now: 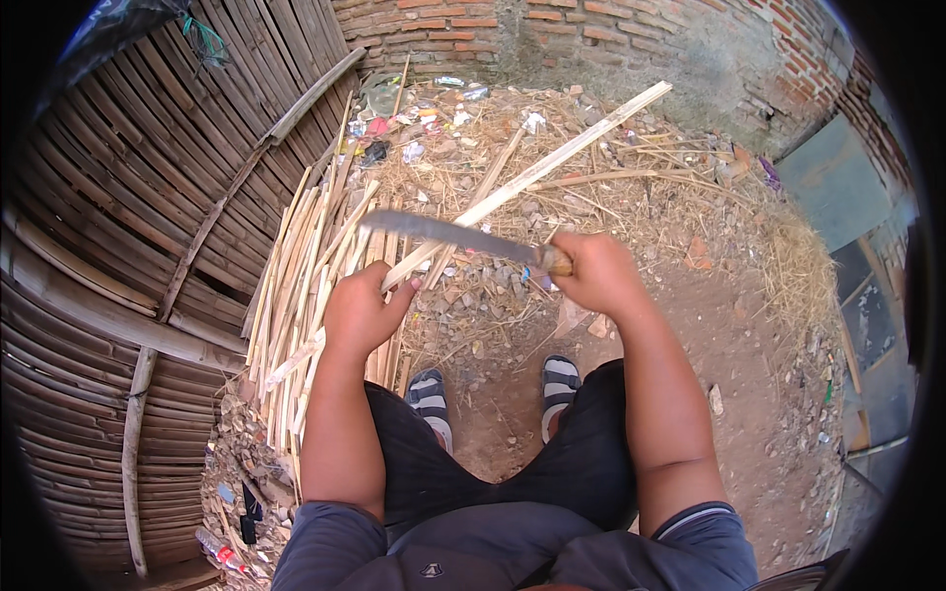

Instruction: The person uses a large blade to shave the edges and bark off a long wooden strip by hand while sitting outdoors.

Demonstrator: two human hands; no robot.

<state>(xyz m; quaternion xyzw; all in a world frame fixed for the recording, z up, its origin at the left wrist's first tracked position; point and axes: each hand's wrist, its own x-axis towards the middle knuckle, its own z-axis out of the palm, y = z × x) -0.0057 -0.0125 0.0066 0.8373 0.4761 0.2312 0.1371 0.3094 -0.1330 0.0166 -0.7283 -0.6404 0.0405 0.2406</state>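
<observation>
I am watching the left hand (363, 310) clamping the near end of a long pale split bamboo strip (552, 158), which is running away from the body toward two o'clock, its far end lying over the dry straw litter (611, 187) by the red brick wall (591, 30). The right hand (596, 271) is wrapping tightly round the wooden handle of a long grey steel blade (443, 233); the blade is pointing toward nine o'clock and crossing over the strip just beyond the left fingers. I cannot tell whether its edge is actually biting the bamboo. I judge the step in hand to be shaving or splitting this strip. As I read it, the next move is calling for a stroke directed away from the left fingers, which are sitting very near the blade. A heap of cut pale bamboo slats (305, 276) is lying at nine o'clock, against the woven bamboo fence (118, 217). Two sandalled feet (493, 389) are resting on bare dirt at six o'clock.
</observation>
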